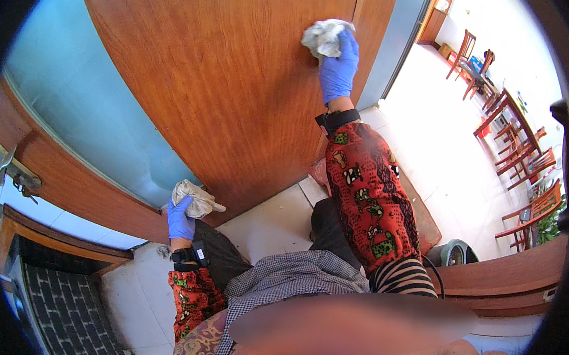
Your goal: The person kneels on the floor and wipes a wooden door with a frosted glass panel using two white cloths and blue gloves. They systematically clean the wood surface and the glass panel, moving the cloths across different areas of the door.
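Note:
My right hand (340, 68), in a blue disposable glove, holds a crumpled whitish cloth (325, 37) against the upper right part of a brown wood-grain door panel (233, 84). Lower down on the left, my left hand (181, 219), gloved the same way, grips a second off-white cloth (197, 199) close to the bottom corner of a frosted glass pane (101, 114). Whether that cloth touches the pane or the wood beside it, I cannot tell. Both forearms wear red patterned sleeves with black bands at the wrists.
A metal door handle (15, 168) with keys sits at far left, above a dark brick-patterned panel in a wooden frame (68, 239). Wooden chairs (538, 209) and a table (517, 115) stand at right. A reddish mat (419, 209) and a grey-green bin-like container (452, 253) are on the floor.

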{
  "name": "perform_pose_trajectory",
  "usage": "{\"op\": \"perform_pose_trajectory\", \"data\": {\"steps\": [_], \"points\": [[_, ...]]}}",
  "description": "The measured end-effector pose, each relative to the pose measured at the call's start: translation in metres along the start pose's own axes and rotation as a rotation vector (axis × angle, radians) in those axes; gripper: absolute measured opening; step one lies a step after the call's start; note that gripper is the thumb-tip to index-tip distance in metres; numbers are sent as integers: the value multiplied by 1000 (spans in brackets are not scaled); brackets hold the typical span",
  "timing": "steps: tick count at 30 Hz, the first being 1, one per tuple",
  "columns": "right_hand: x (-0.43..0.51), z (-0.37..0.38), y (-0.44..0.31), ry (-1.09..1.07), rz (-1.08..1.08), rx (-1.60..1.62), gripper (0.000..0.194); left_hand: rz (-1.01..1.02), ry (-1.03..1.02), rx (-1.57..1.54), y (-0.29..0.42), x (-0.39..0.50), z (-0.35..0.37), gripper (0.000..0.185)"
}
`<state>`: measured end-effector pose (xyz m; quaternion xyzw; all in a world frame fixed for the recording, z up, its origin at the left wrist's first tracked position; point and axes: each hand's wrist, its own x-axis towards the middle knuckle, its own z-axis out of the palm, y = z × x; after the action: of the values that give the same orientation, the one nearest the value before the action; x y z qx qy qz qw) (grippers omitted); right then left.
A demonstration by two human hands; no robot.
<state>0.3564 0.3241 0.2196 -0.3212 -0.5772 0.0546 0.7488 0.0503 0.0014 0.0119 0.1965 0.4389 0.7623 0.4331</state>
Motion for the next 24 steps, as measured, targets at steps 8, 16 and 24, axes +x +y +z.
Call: {"op": "perform_pose_trajectory", "data": {"steps": [8, 16, 24], "points": [[-20, 16, -49, -179, -337, 39, 47, 3, -10, -6, 5, -4, 10, 45], [31, 14, -41, -142, -348, 36, 43, -5, -1, -25, 5, -5, 8, 46], [35, 2, -25, -41, -142, -28, 49, 1, -15, -53, 0, 0, 3, 46]]}}
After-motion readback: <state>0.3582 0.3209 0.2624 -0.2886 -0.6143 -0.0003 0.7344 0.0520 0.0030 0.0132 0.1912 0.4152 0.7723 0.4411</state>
